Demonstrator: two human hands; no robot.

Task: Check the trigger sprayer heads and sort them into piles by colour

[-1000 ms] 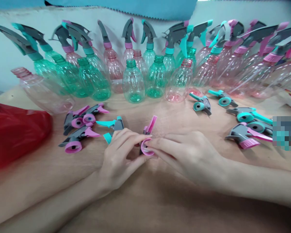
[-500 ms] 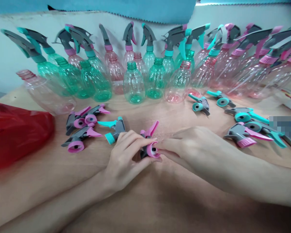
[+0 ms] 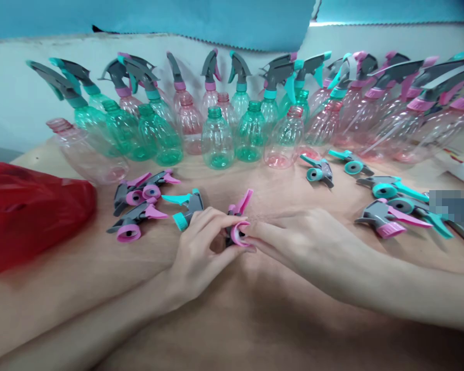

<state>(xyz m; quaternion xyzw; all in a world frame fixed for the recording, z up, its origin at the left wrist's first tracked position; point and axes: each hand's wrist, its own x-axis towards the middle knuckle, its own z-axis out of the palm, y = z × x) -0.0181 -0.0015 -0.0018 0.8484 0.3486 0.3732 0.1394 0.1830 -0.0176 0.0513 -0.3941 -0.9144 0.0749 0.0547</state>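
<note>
My left hand grips a grey and pink trigger sprayer head by its pink collar, low over the table. The collar's open end faces toward me and to the right, and the pink trigger points up. My right hand is closed in a pinch, with its fingertips at the mouth of the collar. Whatever sits between those fingertips is too small to make out. Just left of my left hand lies a grey and turquoise sprayer head. Farther left several pink-collared sprayer heads lie in a cluster.
Open-necked green bottles and pink bottles stand across the back, before bottles with sprayers fitted. More loose sprayer heads lie at the right. A red plastic bag is at the left. A white wall stands behind.
My right fingertips have moved slightly left, farther into the collar's mouth, covering more of it. My left hand keeps its grip. The view has tilted up slightly.
</note>
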